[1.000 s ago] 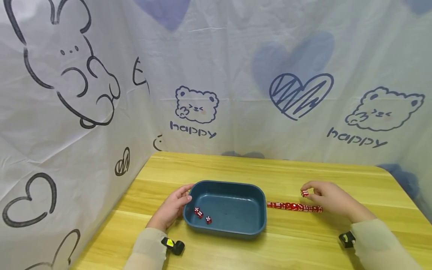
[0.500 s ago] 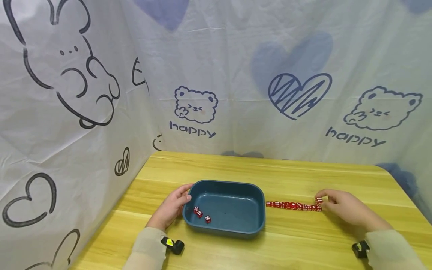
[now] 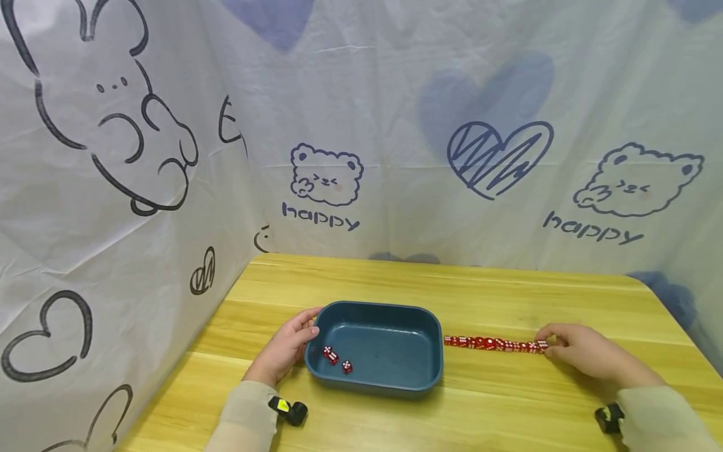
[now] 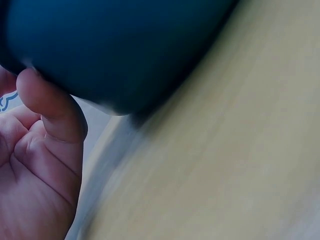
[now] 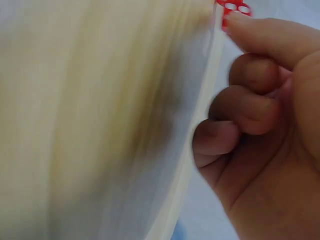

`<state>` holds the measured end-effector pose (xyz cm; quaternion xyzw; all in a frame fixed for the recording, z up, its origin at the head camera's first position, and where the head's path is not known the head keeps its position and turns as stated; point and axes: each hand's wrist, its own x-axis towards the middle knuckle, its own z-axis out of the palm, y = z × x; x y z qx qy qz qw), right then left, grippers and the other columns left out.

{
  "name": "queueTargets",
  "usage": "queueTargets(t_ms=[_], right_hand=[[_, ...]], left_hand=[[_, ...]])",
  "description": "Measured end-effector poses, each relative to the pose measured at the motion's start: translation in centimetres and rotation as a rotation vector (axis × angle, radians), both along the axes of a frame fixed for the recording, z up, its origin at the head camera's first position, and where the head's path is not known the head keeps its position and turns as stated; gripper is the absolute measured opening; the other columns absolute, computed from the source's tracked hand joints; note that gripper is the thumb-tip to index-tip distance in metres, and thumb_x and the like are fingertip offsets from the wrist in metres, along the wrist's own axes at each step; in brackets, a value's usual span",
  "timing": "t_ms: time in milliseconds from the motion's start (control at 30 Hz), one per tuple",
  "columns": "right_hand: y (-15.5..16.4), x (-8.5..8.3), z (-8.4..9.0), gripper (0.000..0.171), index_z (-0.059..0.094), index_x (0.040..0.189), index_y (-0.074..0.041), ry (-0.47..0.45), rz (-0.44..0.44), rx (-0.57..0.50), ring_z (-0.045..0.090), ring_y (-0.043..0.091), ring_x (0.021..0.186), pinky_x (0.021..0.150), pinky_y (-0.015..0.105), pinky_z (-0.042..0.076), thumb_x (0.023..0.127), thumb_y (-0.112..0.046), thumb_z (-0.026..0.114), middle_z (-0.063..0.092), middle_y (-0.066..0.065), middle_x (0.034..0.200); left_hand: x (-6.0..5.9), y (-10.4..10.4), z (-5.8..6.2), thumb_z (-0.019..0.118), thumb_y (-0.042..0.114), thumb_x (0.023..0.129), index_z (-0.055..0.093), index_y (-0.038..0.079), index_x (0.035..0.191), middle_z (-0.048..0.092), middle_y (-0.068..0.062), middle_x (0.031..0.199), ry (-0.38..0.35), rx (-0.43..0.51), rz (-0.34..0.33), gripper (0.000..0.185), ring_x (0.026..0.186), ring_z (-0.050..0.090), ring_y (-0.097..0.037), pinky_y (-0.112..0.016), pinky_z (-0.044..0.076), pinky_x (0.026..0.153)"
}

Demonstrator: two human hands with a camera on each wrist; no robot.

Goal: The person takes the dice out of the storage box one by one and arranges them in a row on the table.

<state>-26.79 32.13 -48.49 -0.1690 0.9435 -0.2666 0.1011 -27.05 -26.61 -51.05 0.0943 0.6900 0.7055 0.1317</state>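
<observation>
A dark teal rectangular tray (image 3: 375, 389) sits on the wooden table, with several red dice, one of them a die (image 3: 347, 366), near its left end. At that end my left hand (image 3: 285, 345) grips the rim, thumb on the edge and fingers along the outer side. From the tray's right side stretches a straight row of red dice (image 3: 490, 343) with white pips. My right hand (image 3: 590, 353) pinches a red die (image 3: 541, 346) between thumb and forefinger, right at the row's right end. In the right wrist view the pinched die (image 5: 234, 9) shows at the top, the other fingers curled below.
The yellow wood-grain table (image 3: 480, 414) has a rounded far right corner. White cloth (image 3: 395, 157) printed with hearts and bears hangs behind it and on both sides. Each wrist carries a small black camera, such as the left camera (image 3: 296, 413).
My right hand has moved rightward and down, bringing the die from behind the row to its right end. The left hand stays on the tray.
</observation>
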Motion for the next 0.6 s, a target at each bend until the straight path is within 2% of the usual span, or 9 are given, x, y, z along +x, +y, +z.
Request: queueTargets(t_ms=[233,600], right_hand=[[-0.23,-0.09,-0.21,0.026,0.067,0.120,-0.012,-0.006,0.002,0.015,0.044,0.015,0.068,0.061,0.031,0.038,0.095,-0.020,0.069,0.051,-0.001,0.078],[-0.68,0.15,-0.22,0.028,0.066,0.123,-0.013,-0.043,-0.019,-0.046,0.043,0.014,0.061,0.055,0.029,0.037,0.096,-0.020,0.069,0.050,0.001,0.075]], left_hand=[[-0.10,-0.05,-0.11,0.051,0.009,0.105,0.035,-0.001,0.154,0.054,-0.023,0.120,0.007,-0.004,-0.001,0.052,0.102,0.061,-0.021,-0.030,0.057,0.082],[-0.04,0.08,0.00,0.052,0.011,0.105,0.036,0.001,0.154,0.054,-0.024,0.122,0.005,-0.016,0.009,0.052,0.103,0.060,-0.022,-0.031,0.057,0.084]])
